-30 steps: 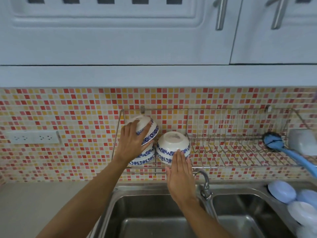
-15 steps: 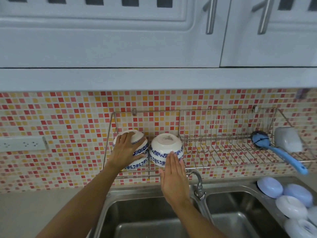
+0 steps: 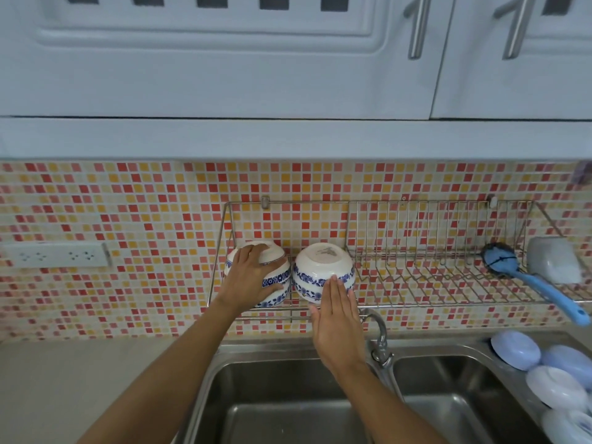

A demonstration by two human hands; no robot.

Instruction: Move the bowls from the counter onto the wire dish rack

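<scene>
A blue brush (image 3: 534,281) lies beside a white scoop (image 3: 553,264), above the steel sink (image 3: 448,402).

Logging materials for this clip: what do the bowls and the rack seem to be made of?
Bowls: likely glazed ceramic, glossy white with blue floral bands and a bare foot ring. Wire dish rack: thin bright metal wire, probably chromed or stainless steel.

You get bright, even, soft light with faint shadows under the wire dish rack (image 3: 416,251); around it wide-angle bending curves the cabinet lines, and its far right end looks slightly smeared, its middle wires sharp
</scene>
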